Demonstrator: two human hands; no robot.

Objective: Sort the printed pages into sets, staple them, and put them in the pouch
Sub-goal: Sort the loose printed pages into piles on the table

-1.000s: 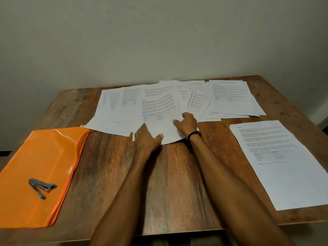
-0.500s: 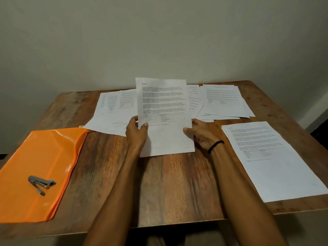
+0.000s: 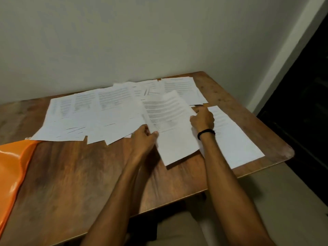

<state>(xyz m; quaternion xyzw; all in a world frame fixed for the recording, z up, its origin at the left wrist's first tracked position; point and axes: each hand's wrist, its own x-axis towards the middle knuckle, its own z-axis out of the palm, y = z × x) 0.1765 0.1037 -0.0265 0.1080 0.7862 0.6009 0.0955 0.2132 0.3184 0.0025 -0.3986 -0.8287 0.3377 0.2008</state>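
Note:
One printed page (image 3: 170, 125) is held tilted just above the table, right of centre. My left hand (image 3: 144, 139) pinches its left edge. At its right edge my right hand (image 3: 202, 119), with a black band on the wrist, grips it. A separate page (image 3: 234, 139) lies flat at the table's right side, partly under my right forearm. Several overlapping printed pages (image 3: 99, 110) are spread along the table's far side. The orange pouch (image 3: 12, 167) lies at the left edge, only partly in view. The stapler is out of view.
The wooden table (image 3: 79, 174) stands against a pale wall, its rounded right corner (image 3: 287, 153) close to the flat page. A dark opening (image 3: 305, 121) lies to the right. Bare wood shows between the pouch and my arms.
Both hands have carried the lifted page to the right and lowered it toward the flat page on the right. The view has turned right, so the stapler left the frame.

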